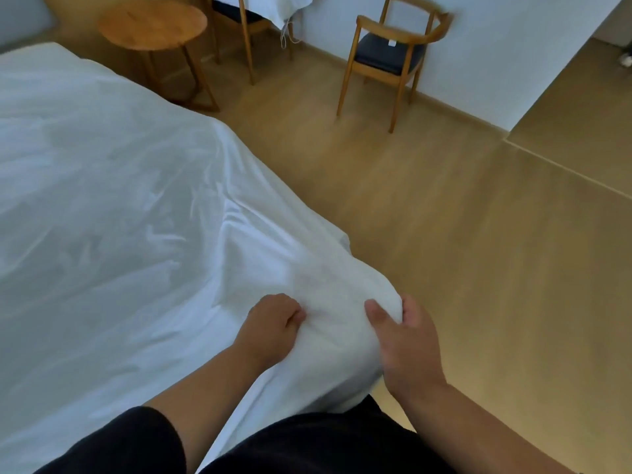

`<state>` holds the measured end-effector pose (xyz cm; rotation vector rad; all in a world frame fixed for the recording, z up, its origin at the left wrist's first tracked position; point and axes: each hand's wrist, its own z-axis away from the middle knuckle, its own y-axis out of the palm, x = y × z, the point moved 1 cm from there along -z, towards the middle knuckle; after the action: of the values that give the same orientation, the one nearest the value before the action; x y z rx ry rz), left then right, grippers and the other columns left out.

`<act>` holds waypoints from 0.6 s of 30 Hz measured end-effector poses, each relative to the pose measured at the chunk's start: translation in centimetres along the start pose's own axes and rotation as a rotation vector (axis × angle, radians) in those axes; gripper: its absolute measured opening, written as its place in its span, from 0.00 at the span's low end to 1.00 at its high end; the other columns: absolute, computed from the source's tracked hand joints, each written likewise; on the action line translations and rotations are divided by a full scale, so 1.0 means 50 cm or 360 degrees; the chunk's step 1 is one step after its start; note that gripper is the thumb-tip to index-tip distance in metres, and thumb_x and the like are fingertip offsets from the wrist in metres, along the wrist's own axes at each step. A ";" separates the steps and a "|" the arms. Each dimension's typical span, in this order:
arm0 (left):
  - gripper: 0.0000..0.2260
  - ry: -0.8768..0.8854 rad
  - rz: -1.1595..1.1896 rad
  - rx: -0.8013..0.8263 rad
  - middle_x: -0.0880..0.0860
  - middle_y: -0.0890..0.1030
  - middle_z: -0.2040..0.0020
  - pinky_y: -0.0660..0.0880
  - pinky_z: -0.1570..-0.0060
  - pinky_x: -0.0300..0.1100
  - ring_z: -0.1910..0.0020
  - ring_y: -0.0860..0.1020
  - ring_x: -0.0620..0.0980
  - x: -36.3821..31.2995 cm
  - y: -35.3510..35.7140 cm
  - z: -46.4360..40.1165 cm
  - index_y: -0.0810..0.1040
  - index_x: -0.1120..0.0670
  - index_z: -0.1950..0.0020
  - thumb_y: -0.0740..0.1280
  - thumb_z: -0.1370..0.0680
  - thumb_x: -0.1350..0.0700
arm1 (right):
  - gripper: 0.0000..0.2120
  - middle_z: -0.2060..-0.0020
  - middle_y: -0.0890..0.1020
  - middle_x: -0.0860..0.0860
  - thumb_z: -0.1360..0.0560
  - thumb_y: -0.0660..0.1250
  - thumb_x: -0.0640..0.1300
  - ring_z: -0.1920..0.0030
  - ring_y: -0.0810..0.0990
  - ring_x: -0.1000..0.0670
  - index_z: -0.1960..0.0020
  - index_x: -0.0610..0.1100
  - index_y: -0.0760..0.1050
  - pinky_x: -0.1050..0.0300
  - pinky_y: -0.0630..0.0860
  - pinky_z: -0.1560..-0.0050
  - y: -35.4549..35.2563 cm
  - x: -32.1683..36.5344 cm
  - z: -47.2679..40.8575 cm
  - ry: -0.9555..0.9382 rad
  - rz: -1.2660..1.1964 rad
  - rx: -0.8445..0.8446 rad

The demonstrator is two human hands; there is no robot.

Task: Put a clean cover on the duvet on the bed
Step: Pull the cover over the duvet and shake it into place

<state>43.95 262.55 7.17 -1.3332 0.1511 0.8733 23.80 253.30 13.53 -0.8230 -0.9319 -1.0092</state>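
1. I see the white duvet (113, 186) spread over the bed (20, 422), and its near right corner is bunched up into a rounded lump between both hands, just past the bed's near right corner.
2. My left hand (273, 328) sits on top of the lump with its fingers curled into the cloth, knuckles up, gripping a fold; the fingertips are buried in the fabric.
3. My right hand (405, 343) clasps the lump from the right side: the thumb presses flat across the top of the cloth, and the fingers wrap round the far side, where I can see only their tips over the edge.
4. The cloth between the two hands is pulled taut, with creases running from the grip back toward the middle of the bed.
5. Whether the hands hold the cover alone or cover and filling together I cannot tell.
6. The corner hangs off the bed's edge above the pale wooden floor (444, 251).
7. Near the bed's far right edge stands a round wooden table (154, 25).
8. A wooden chair (393, 53) with a dark seat stands against the white wall (496, 35), well apart from the bed.
9. A second chair beside the table carries a white cloth (284, 8) with a cord dangling down.
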 end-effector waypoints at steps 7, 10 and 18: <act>0.15 -0.0417 0.0261 -0.0018 0.51 0.69 0.66 0.68 0.63 0.47 0.67 0.66 0.49 0.006 0.001 0.005 0.65 0.56 0.59 0.56 0.15 0.51 | 0.08 0.50 0.83 0.49 0.21 0.69 0.48 0.50 0.82 0.45 0.44 0.47 0.78 0.41 0.80 0.42 -0.017 -0.058 -0.125 0.0453 0.0278 0.0137; 0.16 -0.0519 0.0441 -0.0124 0.51 0.71 0.65 0.68 0.61 0.46 0.65 0.69 0.51 0.004 -0.029 0.001 0.67 0.57 0.58 0.58 0.16 0.48 | 0.07 0.49 0.84 0.51 0.22 0.70 0.50 0.49 0.83 0.48 0.45 0.51 0.78 0.44 0.80 0.43 0.000 -0.068 -0.140 0.0454 0.0222 0.0328; 0.08 -0.0343 0.0298 0.0140 0.47 0.79 0.59 0.70 0.55 0.40 0.57 0.77 0.45 0.012 -0.101 0.032 0.79 0.53 0.56 0.66 0.19 0.51 | 0.28 0.57 0.84 0.49 0.22 0.62 0.68 0.57 0.80 0.48 0.44 0.44 0.80 0.51 0.77 0.51 0.035 -0.214 -0.189 0.0926 0.0032 0.0488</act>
<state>46.91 264.36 11.22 -1.1472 0.1456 1.1497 25.22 248.86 -0.08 -0.2521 -0.5515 -0.9811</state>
